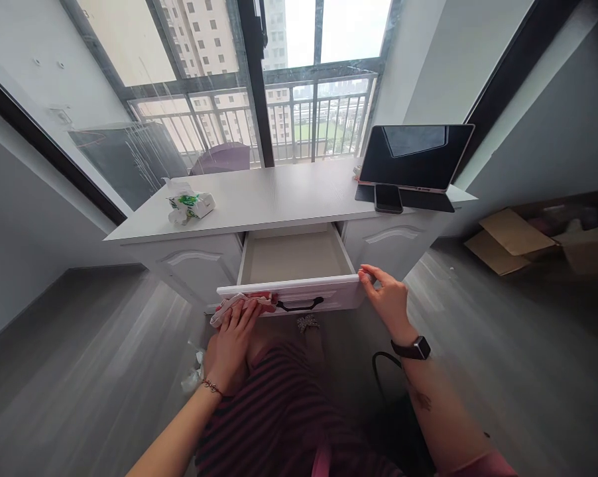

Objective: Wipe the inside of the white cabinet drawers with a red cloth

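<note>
A white desk (279, 199) stands under the window with its middle drawer (294, 258) pulled out and empty. My left hand (234, 341) lies flat, fingers stretched, pressing a pink-and-white cloth (232, 303) against the drawer's front panel, left of the black handle (299, 306). My right hand (386, 295) grips the drawer front's right corner with its fingers curled round the edge. A dark watch sits on that wrist.
A tablet (413, 156) on a stand and a phone (388, 197) sit at the desk's right end. A tissue pack (189, 205) lies at the left. Cardboard boxes (522, 238) lie on the floor at the right. My striped lap is below.
</note>
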Tool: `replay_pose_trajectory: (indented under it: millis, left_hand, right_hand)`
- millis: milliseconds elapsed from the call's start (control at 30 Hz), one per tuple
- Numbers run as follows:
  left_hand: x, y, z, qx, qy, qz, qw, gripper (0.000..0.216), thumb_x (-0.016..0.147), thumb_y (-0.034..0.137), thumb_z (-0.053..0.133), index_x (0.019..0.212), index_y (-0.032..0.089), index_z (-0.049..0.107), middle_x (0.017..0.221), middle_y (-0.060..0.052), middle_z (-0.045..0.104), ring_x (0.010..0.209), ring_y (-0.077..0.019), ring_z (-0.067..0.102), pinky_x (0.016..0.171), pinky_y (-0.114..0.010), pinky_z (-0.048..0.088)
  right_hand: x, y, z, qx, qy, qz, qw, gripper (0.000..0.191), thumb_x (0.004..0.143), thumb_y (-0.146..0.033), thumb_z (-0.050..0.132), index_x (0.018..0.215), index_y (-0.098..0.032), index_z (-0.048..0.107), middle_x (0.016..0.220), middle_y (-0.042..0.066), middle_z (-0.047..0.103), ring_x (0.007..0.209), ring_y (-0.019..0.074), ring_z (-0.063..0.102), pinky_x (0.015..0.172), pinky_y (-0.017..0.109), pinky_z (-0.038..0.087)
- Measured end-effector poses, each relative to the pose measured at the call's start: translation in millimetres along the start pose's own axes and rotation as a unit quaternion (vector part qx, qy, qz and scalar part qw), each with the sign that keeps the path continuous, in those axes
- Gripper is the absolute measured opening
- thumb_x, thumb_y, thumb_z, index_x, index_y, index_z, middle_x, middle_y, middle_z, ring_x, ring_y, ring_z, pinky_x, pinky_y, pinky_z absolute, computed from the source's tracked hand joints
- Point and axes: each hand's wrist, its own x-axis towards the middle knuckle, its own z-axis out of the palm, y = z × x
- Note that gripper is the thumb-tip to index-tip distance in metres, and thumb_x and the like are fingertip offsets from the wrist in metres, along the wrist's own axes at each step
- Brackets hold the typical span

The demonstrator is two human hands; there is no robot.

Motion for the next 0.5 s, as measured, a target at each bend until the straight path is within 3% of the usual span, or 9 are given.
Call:
replay_pose_trajectory:
  millis: [133,333,500]
  left_hand:
    - [26,42,-2,-0.034,0.011,0.012,0.999,0.064,0.084,0.000,0.038,0.144,0.022,0.036,0.149,-0.004,0.040,0.137,-0.0281,0.034,0.108,-0.048,0.037]
    - [84,104,-26,-0.106,0.006,0.131,0.986,0.059,0.091,0.008,0.036,0.147,0.021,0.028,0.155,0.005,0.028,0.141,-0.0174,0.027,0.112,-0.039,0.035]
    - [111,126,-38,-0.144,-0.005,0.175,0.974,0.054,0.094,0.011,0.031,0.148,0.016,0.026,0.155,0.003,0.027,0.142,-0.0129,0.022,0.116,-0.034,0.028]
  right_hand:
    - [0,-1,0,-0.010,-0.004,0.002,1.000,0.039,0.091,-0.046,0.046,0.104,-0.018,0.070,0.100,0.007,0.074,0.090,0.0236,0.069,0.078,0.033,0.051]
    - [2,-1,-2,-0.011,-0.016,0.017,1.000,0.040,0.091,-0.046,0.045,0.104,-0.018,0.070,0.100,0.008,0.073,0.090,0.0239,0.068,0.078,0.034,0.051]
    - [3,-2,-6,0.004,-0.034,0.027,0.999,0.040,0.091,-0.046,0.044,0.105,-0.019,0.070,0.101,0.008,0.073,0.086,0.0236,0.069,0.078,0.035,0.051]
